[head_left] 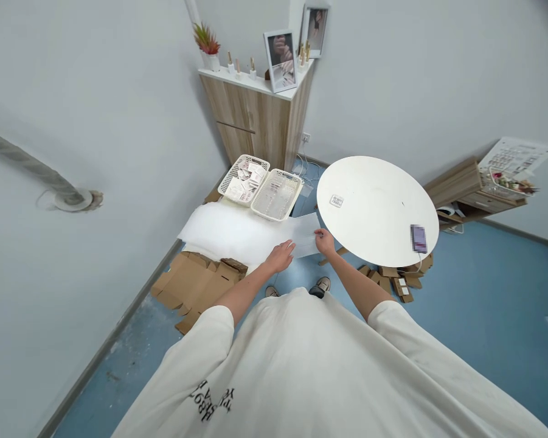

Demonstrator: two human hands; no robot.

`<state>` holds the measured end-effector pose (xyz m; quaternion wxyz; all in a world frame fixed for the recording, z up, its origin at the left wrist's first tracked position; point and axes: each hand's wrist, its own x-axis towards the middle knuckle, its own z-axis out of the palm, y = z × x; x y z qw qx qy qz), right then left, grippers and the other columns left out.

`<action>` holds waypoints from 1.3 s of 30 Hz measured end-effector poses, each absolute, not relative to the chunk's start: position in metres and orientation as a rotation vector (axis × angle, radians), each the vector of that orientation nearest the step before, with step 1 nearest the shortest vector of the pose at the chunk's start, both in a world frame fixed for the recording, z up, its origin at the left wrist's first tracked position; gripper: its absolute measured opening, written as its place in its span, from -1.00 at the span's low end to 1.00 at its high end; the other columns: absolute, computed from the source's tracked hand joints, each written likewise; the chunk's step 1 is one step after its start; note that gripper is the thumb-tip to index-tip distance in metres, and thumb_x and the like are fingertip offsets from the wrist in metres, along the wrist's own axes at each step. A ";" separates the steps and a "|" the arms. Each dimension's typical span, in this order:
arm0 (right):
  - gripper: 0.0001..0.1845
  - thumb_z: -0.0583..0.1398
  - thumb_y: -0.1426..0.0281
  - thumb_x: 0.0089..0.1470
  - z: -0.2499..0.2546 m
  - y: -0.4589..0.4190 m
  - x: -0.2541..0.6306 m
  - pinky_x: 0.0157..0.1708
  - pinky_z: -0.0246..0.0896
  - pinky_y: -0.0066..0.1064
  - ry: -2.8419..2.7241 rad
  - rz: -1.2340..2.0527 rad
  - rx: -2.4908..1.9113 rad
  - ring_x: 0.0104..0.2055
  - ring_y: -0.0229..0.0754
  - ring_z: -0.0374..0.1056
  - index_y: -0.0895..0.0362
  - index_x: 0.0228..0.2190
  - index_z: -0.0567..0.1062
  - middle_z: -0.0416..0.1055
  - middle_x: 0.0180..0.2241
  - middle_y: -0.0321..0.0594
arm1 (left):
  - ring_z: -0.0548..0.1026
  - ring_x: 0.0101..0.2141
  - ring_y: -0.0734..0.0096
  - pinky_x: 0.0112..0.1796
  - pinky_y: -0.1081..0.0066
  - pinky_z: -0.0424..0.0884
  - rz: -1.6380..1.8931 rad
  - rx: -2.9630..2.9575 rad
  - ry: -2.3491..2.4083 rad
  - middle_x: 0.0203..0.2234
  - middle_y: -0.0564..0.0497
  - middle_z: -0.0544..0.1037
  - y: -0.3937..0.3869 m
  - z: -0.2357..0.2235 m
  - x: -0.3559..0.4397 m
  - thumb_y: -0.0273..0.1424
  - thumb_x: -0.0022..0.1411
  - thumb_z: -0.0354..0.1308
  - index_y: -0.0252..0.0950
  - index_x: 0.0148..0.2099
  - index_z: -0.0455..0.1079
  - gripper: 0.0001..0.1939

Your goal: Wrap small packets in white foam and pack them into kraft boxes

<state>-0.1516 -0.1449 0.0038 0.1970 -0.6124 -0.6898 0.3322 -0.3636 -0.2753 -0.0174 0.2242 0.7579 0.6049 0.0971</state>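
Note:
A thin, translucent white sheet, like packing foam (305, 226), reaches out from a thicker white foam pile (228, 228) toward the round table. My right hand (325, 242) is closed on the sheet's right edge, fingers pinched together. At the sheet's near left part lies my left hand (280, 256), fingers stretched out and resting on the white material. Just beyond the foam stand two white plastic baskets. The left basket (222, 188) holds many small printed packets or cards. Inside the right basket (297, 194) are clear flat packets, too small to make out.
A round white table (369, 207) stands at right, bearing a small white printed card (336, 201) and a phone (418, 238) on a cable. Flattened cardboard (194, 283) lies at left, small cardboard boxes (399, 283) below the table. Behind is a wooden corner cabinet (264, 125).

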 end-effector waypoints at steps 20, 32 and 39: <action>-0.47 0.07 0.52 0.01 -0.032 0.057 0.104 0.21 0.25 -0.20 -1.723 1.084 -1.912 0.10 -0.08 0.41 0.14 0.02 0.55 0.50 0.08 -0.13 | 0.14 0.35 -0.01 0.23 0.04 0.19 -0.088 2.018 1.608 0.43 -0.17 0.06 -0.068 -0.033 -0.157 -0.36 0.40 -0.11 -0.28 0.44 0.05 -0.41; -0.52 0.04 0.52 0.11 -0.044 0.162 0.187 0.17 0.27 -0.15 -1.891 1.022 -1.830 0.10 -0.02 0.38 0.13 0.02 0.54 0.45 0.10 -0.09 | 0.14 0.33 -0.06 0.22 -0.04 0.20 -0.178 1.862 1.659 0.39 -0.26 0.11 0.001 -0.051 -0.077 -0.44 0.32 -0.02 -0.31 0.15 0.35 -0.62; -0.57 0.03 0.38 0.24 -0.036 0.205 0.190 0.25 0.07 -0.02 -1.974 0.790 -1.832 0.24 0.08 0.20 0.16 0.05 0.51 0.26 0.23 0.04 | 0.15 0.31 -0.08 0.19 -0.08 0.22 -0.181 1.856 1.623 0.36 -0.24 0.12 0.024 -0.057 -0.072 -0.45 0.31 0.00 -0.26 0.17 0.32 -0.60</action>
